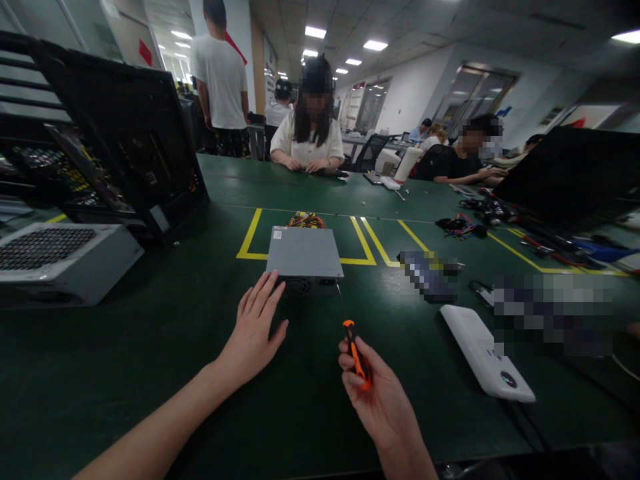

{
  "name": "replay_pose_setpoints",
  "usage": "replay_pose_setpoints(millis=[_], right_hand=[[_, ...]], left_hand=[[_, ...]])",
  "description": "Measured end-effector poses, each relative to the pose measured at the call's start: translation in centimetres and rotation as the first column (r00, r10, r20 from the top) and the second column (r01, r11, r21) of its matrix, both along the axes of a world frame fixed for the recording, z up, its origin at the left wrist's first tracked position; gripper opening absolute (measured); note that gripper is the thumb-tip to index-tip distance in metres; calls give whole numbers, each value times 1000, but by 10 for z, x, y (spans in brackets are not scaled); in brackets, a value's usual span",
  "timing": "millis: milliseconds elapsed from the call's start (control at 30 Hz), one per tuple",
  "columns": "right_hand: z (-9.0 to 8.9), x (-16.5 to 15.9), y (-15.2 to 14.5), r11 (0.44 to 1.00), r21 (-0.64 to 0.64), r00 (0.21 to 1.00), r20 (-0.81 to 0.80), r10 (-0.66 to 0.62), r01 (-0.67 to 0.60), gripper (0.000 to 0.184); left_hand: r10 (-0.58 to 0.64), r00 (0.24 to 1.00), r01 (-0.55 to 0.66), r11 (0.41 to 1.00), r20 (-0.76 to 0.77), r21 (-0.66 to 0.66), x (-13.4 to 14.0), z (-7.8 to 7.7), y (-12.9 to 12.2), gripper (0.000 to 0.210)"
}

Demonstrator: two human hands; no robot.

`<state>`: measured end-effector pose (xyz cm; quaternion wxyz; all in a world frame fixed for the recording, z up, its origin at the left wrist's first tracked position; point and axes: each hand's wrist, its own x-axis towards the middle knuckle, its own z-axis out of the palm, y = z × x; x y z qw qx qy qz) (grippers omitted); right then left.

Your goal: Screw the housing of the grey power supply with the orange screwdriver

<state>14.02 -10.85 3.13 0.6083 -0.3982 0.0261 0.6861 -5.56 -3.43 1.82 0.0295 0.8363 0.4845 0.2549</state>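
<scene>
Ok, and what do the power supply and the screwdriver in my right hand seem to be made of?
The power supply looks like sheet metal with a dull grey finish, judging by its flat faces and crisp edges. The screwdriver handle seems plastic, from its orange-and-black colouring; the black parts may be rubber. Its thin shaft shines pale, so probably steel.

- One head-worn camera looked forward and down from above the near side of the gray box (306, 253).
- It sat close enough to take in the left hand (254, 337) and right hand (379, 393) on the box's near side.
- Its wide view reached the ceiling lights (375, 45) far beyond the box.
</scene>
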Motion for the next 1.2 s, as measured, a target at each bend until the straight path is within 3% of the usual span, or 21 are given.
replay_pose_setpoints(millis=[133,300,433,567,700,867,1100,1200], right_hand=[[2,-2,2,994,-50,991,-94,97,-102,22],[-3,-5,1,1000,11,997,-78,13,-13,11],[-3,-2,-3,999,-36,997,-58,-41,39,9],[2,1,-3,994,-107,997,-72,20,-28,14],[1,1,-4,996,-42,989,-125,74,-79,23],[-4,-2,-9,999,39,998,-63,11,-9,7],[3,-3,-9,993,-112,999,-20,29,-31,14],[3,-3,-9,995,-76,998,-39,55,-58,21]], left_hand=[[-5,1000,5,1000,14,17,1,-2,1,61],[-10,1000,9,999,28,31,2,-1,0,60],[-10,999,9,1000,30,19,2,-2,0,60],[-3,1000,3,1000,22,4,1,-2,0,60],[-9,999,9,1000,32,13,2,-2,-1,60],[-5,1000,5,1000,25,-2,2,0,-1,61],[-5,1000,5,1000,12,-1,2,1,-1,61],[4,1000,-4,1000,-10,-1,2,2,-1,60]])
